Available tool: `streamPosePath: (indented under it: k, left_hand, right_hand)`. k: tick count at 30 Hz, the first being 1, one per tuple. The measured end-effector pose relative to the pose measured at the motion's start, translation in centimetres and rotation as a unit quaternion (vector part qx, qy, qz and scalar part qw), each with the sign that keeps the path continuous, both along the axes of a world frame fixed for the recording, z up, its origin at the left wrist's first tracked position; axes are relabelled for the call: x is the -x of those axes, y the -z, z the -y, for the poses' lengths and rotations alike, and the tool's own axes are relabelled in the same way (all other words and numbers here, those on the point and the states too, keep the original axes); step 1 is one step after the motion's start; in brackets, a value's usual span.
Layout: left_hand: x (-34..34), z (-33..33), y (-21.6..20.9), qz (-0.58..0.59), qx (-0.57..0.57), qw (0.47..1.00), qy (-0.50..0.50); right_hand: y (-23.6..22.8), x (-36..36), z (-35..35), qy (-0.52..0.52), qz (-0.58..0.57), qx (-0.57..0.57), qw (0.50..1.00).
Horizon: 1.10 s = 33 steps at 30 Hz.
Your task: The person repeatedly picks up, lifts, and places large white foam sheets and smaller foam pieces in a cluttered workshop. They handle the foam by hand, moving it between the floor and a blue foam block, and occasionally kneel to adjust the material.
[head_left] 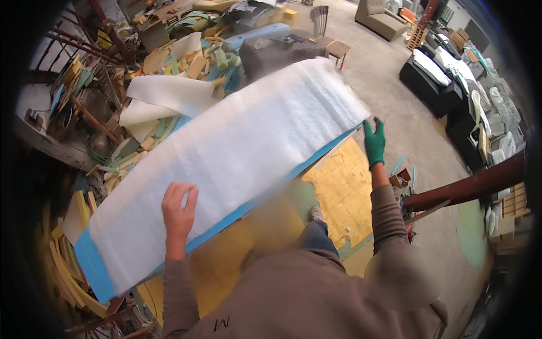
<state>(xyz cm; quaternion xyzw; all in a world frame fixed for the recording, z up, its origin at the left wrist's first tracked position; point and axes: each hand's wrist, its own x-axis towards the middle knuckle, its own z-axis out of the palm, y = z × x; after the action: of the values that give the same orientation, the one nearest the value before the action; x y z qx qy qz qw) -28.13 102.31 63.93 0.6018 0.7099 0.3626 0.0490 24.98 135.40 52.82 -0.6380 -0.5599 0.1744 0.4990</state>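
A long sheet of white fluffy wadding (226, 141) lies over a blue foam slab (93, 265), running from the lower left to the upper right. The blue shows along the near edge and at the left end. My bare left hand (179, 212) is over the wadding near its left part, fingers extended and slightly apart; whether it touches cannot be made out. At the right end, my right hand (375, 142) in a green glove is beside the near corner of the wadding. Its fingers are parted, with nothing visible between them.
Foam offcuts (217, 59) are heaped beyond the slab, with a white sheet (169, 99) on them. Yellow boards (339, 189) cover the floor near my feet. A dark red post (468, 183) slants in at the right. Black furniture pieces (432, 85) stand at the far right.
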Motion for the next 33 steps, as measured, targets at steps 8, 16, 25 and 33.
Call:
streamPosePath:
  k: [8, 16, 25, 33]
  left_hand:
    - [-17.3, -9.1, 8.5, -0.051, 0.079, 0.996, 0.009]
    - [-25.1, -5.7, 7.6, 0.077, 0.017, 0.99, -0.118]
    - [-32.2, 16.9, 16.1, 0.242, 0.005, 0.863, -0.443]
    - [-36.3, 43.4, 19.2, 0.289, 0.184, 0.762, -0.55]
  right_hand:
    - [7.8, -12.7, -18.9, -0.341, -0.199, 0.276, 0.876]
    - [14.7, -2.0, -24.0, -0.373, 0.124, 0.188, 0.9]
    - [24.0, 3.3, -4.5, -0.567, 0.384, 0.043, 0.727]
    - [29.5, 13.3, 15.2, -0.842, 0.443, -0.155, 0.266]
